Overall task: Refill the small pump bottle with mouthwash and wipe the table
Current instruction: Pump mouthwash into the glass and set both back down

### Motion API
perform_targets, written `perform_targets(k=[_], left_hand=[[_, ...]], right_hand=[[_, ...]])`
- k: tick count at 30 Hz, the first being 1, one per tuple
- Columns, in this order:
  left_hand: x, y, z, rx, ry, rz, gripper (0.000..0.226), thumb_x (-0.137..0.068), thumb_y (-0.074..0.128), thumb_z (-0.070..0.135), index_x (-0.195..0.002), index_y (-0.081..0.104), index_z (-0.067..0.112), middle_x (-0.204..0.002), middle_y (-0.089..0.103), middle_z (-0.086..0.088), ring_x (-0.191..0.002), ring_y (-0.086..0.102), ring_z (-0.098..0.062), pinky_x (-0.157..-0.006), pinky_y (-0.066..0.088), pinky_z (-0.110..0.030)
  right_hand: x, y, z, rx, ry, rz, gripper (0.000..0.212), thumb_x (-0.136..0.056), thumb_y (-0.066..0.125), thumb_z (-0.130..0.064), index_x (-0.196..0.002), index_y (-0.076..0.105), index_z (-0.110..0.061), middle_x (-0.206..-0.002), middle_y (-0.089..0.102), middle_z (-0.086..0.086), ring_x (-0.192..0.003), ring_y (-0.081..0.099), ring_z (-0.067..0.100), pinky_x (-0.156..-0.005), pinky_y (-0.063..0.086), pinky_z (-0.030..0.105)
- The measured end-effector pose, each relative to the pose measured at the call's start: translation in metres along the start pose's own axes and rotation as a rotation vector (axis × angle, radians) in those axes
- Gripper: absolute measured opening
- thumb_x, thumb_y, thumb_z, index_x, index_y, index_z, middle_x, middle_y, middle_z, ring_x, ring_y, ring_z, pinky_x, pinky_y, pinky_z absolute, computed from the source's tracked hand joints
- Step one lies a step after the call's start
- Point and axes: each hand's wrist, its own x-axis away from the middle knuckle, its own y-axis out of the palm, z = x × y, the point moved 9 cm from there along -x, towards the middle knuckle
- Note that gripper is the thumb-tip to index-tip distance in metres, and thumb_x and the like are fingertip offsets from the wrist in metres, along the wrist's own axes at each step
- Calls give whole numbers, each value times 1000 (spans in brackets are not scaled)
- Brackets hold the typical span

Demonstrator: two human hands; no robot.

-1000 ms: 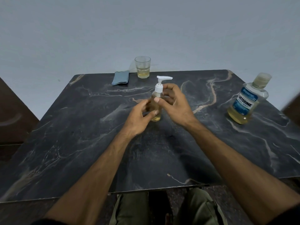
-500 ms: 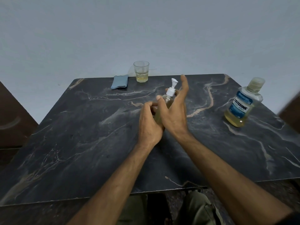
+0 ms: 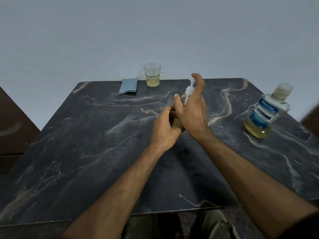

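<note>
Your left hand grips the light, slick pump bottle low; your right hand lies open-fingered against its neck at twelve o'clock; grasp the collar

A clear drinking glass stands upright at the far edge of the dark marbled worktop, holding a little pale yellow liquid at its bottom. Behind it rises a plain pale grey-blue wall. Dark brown furniture shows at the left edge, its form unclear.
</note>
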Motion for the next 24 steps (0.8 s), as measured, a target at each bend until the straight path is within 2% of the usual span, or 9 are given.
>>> perform_targets(k=[2, 4, 8, 11, 15, 19, 24], left_hand=[[-9, 1, -4, -8, 12, -105, 53, -80, 77, 23, -127, 51, 21, -109, 60, 17, -104, 60, 1, -83, 49, -10], [-22, -7, -11, -10, 13, -146, 56, -82, 76, 26, -131, 49, 21, -116, 61, 11, -109, 58, -1, -91, 50, -18], [-80, -51, -37, -88, -68, 31, 52, -86, 72, 29, -131, 49, 20, -115, 59, 6, -101, 59, -6, -84, 49, -20], [-131, -71, -59, -128, -144, 119, 59, -85, 72, 34, -134, 44, 16, -115, 55, 5, -98, 58, -9, -81, 46, -20], [-195, -76, -91, -138, -209, 175, 77, -80, 78, 36, -141, 36, 15, -124, 54, -1, -102, 55, -13, -88, 45, -24], [-246, -70, -125, -138, -264, 166, 98, -74, 82, 41, -148, 23, 17, -147, 42, -10, -126, 49, -23, -100, 41, -29], [-284, -56, -146, -94, -248, 187, 107, -66, 87, 41, -147, 22, 15, -144, 44, -8, -129, 46, -23, -107, 41, -34]], right_hand=[[-11, 1, 8, -11, 16, -7, 59, -92, 56, -19, -139, 22, -24, -79, 62, 8, -63, 61, 19, -59, 55, 44], [-22, 3, 17, -19, 25, -19, 59, -90, 58, -15, -136, 23, -24, -72, 60, 2, -57, 61, 17, -55, 55, 43], [-52, 19, 35, 24, 20, -65, 64, -89, 59, -15, -137, 20, -28, -69, 57, -3, -54, 59, 13, -51, 55, 34], [-74, 33, 48, 49, 1, -84, 67, -89, 60, -14, -139, 18, -28, -67, 55, -6, -53, 57, 11, -50, 54, 26], [-101, 54, 67, 56, -18, -123, 66, -89, 62, -14, -139, 20, -25, -68, 54, -6, -54, 58, 10, -54, 52, 24], [-120, 73, 84, 41, -27, -142, 68, -89, 65, -16, -139, 21, -27, -71, 55, -8, -56, 58, 7, -54, 44, 14], [-130, 90, 94, 6, -95, -161, 68, -88, 68, -21, -140, 24, -29, -69, 52, -15, -64, 58, -5, -54, 47, 10]])
